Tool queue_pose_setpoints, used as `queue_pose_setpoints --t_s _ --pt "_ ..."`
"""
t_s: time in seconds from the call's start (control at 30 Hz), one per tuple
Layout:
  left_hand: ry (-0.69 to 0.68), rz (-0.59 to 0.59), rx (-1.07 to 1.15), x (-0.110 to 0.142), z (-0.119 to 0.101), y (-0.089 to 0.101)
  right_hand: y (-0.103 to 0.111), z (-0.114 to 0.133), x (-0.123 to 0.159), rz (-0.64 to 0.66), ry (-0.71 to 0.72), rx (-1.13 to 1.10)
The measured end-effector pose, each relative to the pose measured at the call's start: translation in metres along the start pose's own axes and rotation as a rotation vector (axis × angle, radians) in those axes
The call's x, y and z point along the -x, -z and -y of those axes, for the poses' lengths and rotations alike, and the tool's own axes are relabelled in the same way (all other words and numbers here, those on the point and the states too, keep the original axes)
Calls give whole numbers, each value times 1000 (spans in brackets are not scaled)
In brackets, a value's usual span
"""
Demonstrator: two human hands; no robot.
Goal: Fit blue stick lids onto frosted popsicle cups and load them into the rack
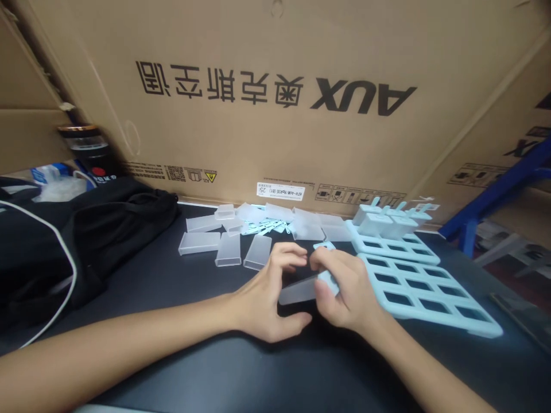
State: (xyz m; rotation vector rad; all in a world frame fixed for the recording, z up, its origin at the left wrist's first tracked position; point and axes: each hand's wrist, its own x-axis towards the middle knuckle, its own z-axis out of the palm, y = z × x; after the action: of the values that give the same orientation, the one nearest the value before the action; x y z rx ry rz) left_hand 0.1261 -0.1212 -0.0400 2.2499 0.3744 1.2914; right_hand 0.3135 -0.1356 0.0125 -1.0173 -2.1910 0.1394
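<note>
My right hand [342, 287] is closed around a popsicle mold, gripping its light blue lid [328, 282]. The mold's translucent cup [298, 291] points left, toward my left palm. My left hand [275, 298] is open in a C shape around the cup's far end, thumb and fingers apart; whether the palm touches it I cannot tell. Just behind my hands lie several loose translucent cups [228, 250] and a pile of light blue sticks [269, 228]. To the right are two light blue mold racks [430, 295], the farther one holding several lidded molds [381, 221].
A large cardboard box [241, 137] stands along the back of the black table [193, 367]. On the left lie a black cloth bag [116, 229] and a white cable [71, 258], with a dark bottle [90, 152] behind. A blue metal frame [495, 198] rises at the right.
</note>
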Motion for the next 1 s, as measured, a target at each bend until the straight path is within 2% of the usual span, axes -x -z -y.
queue_pose_setpoints --t_s 0.07,0.13,0.3,0.43,0.53,0.57,0.63,0.73,0.9,1.0 --pt "87 69 176 0 0 -2 -6 4 2 -35 89 77" --pt "89 121 248 1 3 -3 -15 6 2 -42 123 99" --pt "51 176 16 5 9 0 -24 8 0 6 69 -3" --pt "84 148 -86 3 2 3 -14 -1 0 126 -25 -233" --pt "50 125 -79 1 -4 3 -5 -17 -2 100 -105 -299" --pt "25 144 -76 1 -5 3 -4 -24 -5 63 -132 -239" --pt "-17 198 -71 1 -5 3 -4 -39 -12 31 -166 24" --pt "-18 255 -87 2 -4 3 -11 -55 -29 95 -151 401" --pt "5 282 -180 2 -7 3 -34 -59 -66 240 -61 577" --pt "59 313 -235 3 -10 3 -50 -60 -85 291 -64 668"
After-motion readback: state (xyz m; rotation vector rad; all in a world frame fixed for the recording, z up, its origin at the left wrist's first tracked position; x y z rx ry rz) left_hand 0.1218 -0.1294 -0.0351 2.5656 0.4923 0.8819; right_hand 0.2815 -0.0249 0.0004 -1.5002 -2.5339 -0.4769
